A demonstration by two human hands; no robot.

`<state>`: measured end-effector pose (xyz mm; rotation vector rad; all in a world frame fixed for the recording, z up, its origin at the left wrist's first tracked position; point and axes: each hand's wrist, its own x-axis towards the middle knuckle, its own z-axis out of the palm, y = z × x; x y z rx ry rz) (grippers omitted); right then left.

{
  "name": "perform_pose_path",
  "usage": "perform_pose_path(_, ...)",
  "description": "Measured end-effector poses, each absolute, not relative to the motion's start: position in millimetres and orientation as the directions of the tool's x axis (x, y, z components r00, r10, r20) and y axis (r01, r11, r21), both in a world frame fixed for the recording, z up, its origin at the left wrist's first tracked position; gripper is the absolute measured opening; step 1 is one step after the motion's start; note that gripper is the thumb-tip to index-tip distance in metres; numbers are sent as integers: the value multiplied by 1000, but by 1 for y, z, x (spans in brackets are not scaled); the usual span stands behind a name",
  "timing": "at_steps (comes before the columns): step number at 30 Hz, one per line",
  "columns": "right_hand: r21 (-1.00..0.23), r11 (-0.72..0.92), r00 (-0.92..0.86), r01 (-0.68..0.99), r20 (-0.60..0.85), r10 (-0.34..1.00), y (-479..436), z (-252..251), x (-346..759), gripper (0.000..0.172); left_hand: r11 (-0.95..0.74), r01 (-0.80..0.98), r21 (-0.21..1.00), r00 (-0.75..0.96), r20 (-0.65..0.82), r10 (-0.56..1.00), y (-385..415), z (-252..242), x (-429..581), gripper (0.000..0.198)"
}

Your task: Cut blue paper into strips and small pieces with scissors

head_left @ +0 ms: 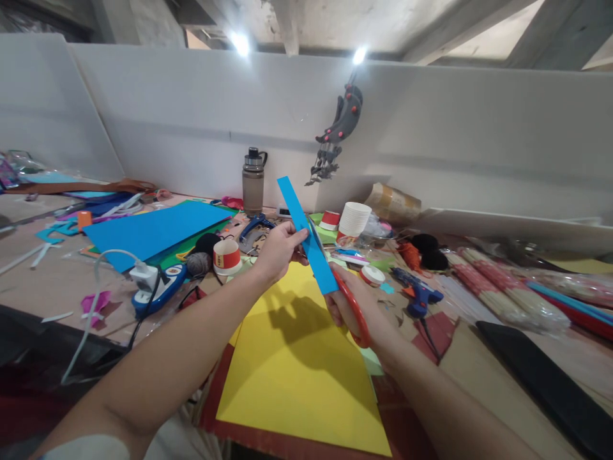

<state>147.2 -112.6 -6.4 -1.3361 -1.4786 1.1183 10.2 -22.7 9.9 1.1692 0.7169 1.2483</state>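
Observation:
My left hand (278,250) pinches a long blue paper strip (306,233) that stands up at a slant over the table. My right hand (357,305) grips red-handled scissors (353,310), whose blades meet the strip near its middle. Both hands hover above a yellow sheet (299,370) lying on a red sheet at the table's front.
A large blue sheet (153,231) lies at left, with a power strip (158,287), yarn balls and a red-banded cup (227,257) near it. A water bottle (253,182), stacked white cups (353,219), a blue glue gun (417,292), wrapped stick bundles (498,287) and a black slab (550,383) fill the right.

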Motion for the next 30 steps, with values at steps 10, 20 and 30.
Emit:
perform_pose_path(10, -948, 35, -73, 317, 12, 997, -111, -8, 148, 14, -85, -338, 937, 239, 173, 956, -20, 8, 10, 13)
perform_pose_path(20, -945, 86, -81, 317, 64, 995, -107, -15, 147, 13, -93, -315, 945, 254, 178, 950, -23, 8, 11, 17)
perform_pose_path(30, -974, 18, -48, 224, 7, 999, -110, -14, 145, 16, -103, -319, 942, 262, 192, 946, -23, 8, 11, 18)
